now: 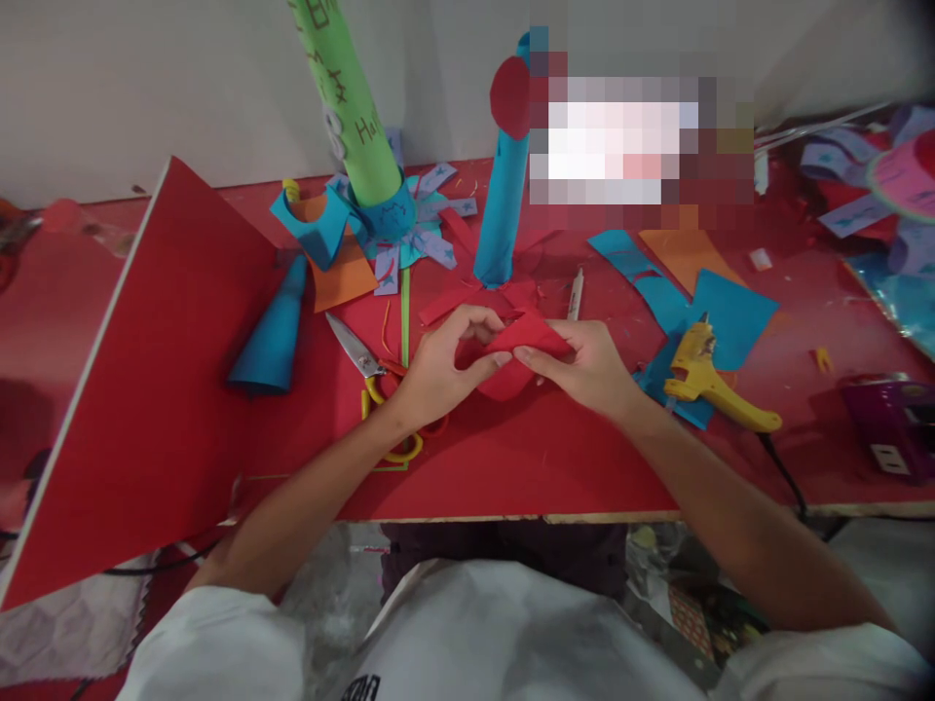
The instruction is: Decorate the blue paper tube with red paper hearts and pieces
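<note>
Between my two hands is a folded piece of red paper (pixel 537 333), held above the red tabletop. My left hand (pixel 454 362) pinches its left edge, thumb in front and fingers curled behind. On the other side my right hand (pixel 584 362) grips the right part, its thumb pressed on the front. Beside my left hand lie scissors (pixel 357 350) with yellow and red handles, partly hidden under the wrist. Just beyond the hands stands a blue paper tube (pixel 503 204) with a red round piece near its top.
A yellow hot glue gun (pixel 701 380) rests on blue paper at the right. A red board (pixel 146 389) leans at the left beside a blue paper cone (pixel 272 336). A tall green paper tube (pixel 357 127) stands at the back. A purple box (pixel 895 424) sits far right.
</note>
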Action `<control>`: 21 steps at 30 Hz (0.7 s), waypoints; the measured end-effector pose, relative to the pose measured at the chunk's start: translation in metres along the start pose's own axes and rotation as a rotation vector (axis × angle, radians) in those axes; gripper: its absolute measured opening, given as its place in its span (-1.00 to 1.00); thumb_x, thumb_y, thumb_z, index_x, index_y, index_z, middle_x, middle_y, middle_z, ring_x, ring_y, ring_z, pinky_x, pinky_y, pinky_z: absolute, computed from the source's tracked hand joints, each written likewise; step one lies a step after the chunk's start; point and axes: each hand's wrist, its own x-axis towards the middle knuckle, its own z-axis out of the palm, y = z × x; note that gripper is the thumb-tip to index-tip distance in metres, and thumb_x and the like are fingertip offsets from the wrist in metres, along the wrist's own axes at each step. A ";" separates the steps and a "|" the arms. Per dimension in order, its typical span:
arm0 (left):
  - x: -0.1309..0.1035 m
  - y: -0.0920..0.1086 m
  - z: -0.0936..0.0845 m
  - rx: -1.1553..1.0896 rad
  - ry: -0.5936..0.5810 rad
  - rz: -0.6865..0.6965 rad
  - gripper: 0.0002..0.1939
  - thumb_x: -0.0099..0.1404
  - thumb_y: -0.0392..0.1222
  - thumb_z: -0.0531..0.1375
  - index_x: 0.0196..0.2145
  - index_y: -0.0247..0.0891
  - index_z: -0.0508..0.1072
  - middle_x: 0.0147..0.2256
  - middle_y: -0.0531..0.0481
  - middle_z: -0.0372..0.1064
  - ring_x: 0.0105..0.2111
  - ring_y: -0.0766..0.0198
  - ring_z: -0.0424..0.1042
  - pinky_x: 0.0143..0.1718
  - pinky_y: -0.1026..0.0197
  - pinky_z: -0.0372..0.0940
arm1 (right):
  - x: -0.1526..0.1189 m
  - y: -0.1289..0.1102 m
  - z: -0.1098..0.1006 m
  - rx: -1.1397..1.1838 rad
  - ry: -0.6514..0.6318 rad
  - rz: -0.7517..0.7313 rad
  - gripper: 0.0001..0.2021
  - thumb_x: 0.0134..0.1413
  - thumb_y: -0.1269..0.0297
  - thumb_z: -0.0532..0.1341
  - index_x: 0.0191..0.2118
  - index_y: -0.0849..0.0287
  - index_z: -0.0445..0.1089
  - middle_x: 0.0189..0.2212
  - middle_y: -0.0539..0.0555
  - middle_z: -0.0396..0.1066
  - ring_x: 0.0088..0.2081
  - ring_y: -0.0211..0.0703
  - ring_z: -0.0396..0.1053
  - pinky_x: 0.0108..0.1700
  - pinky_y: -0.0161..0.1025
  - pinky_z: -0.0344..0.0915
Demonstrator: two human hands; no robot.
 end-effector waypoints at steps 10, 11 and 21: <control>-0.003 -0.005 0.011 -0.049 -0.051 -0.117 -0.74 0.34 -0.12 0.39 -0.05 -0.19 0.51 -0.15 0.00 0.60 -0.16 0.25 0.58 -0.02 0.18 0.46 | 0.004 0.003 -0.001 -0.053 -0.006 -0.038 -0.72 0.18 0.00 0.39 -0.31 0.13 0.54 -0.41 0.00 0.53 -0.36 -0.16 0.40 -0.30 -0.22 0.29; -0.003 -0.005 0.013 -0.096 -0.025 -0.130 -0.73 0.34 -0.10 0.39 -0.07 -0.20 0.51 -0.14 -0.02 0.60 -0.15 0.24 0.59 -0.03 0.19 0.46 | 0.005 0.004 0.002 -0.002 0.041 -0.026 -0.70 0.16 -0.03 0.41 -0.33 0.12 0.52 -0.42 -0.01 0.51 -0.36 -0.16 0.39 -0.30 -0.22 0.29; -0.002 -0.008 0.018 -0.237 0.053 -0.168 -0.66 0.35 0.07 0.40 -0.12 -0.24 0.56 -0.11 -0.10 0.63 -0.06 0.15 0.62 0.05 0.12 0.48 | 0.003 0.003 0.022 0.179 0.267 -0.016 -0.62 0.18 -0.15 0.39 -0.36 0.07 0.47 -0.41 -0.02 0.43 -0.33 -0.17 0.35 -0.27 -0.23 0.34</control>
